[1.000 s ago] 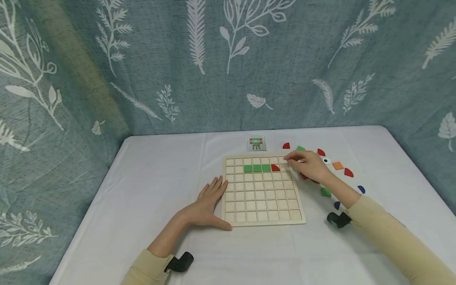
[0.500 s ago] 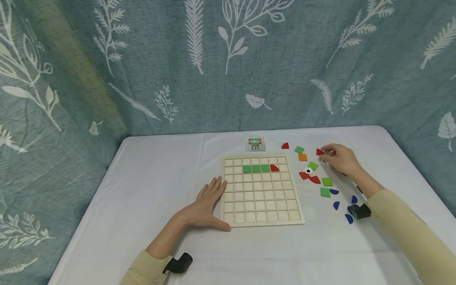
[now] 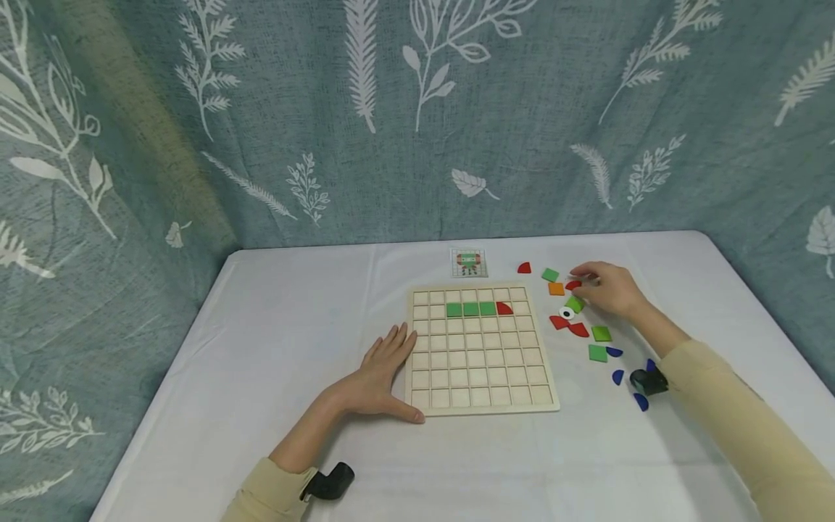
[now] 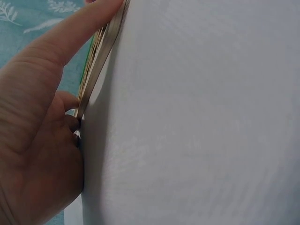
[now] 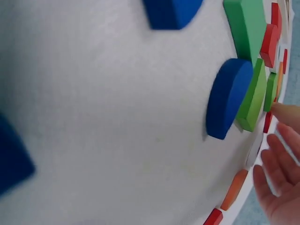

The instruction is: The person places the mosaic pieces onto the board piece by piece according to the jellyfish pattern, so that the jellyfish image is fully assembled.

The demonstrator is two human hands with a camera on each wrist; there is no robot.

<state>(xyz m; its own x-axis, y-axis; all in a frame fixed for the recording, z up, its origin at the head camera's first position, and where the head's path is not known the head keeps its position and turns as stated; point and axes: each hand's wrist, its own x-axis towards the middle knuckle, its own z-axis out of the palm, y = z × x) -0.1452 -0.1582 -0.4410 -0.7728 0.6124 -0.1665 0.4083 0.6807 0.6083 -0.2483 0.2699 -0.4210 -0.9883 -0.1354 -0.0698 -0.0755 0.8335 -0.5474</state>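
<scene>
My left hand (image 3: 378, 377) lies with straight, spread fingers along the left edge of a wooden grid board (image 3: 479, 359), its thumb at the near corner. The left wrist view shows the thumb (image 4: 79, 33) against the board's side. In one row of the board sit several green square tiles (image 3: 470, 309) and a red quarter-circle tile (image 3: 504, 308). My right hand (image 3: 609, 288), right of the board, has thumb and fingertips around another red quarter-circle tile (image 3: 572, 286), low over the table. Beside it lie a light green square (image 3: 575, 304) and a white-and-black eye disc (image 3: 566, 313).
A small pattern card (image 3: 468, 262) lies behind the board. Loose pieces are scattered on its right: an orange square (image 3: 556, 288), red quarter-circles (image 3: 578, 330), green squares (image 3: 597, 353) and blue half-circles (image 3: 641, 402). A patterned curtain (image 3: 391, 181) hangs behind the white table.
My right hand has left the board's far right corner, reached out to the red quarter-circle tile, and shifted slightly left and nearer with it. The left hand has stayed still.
</scene>
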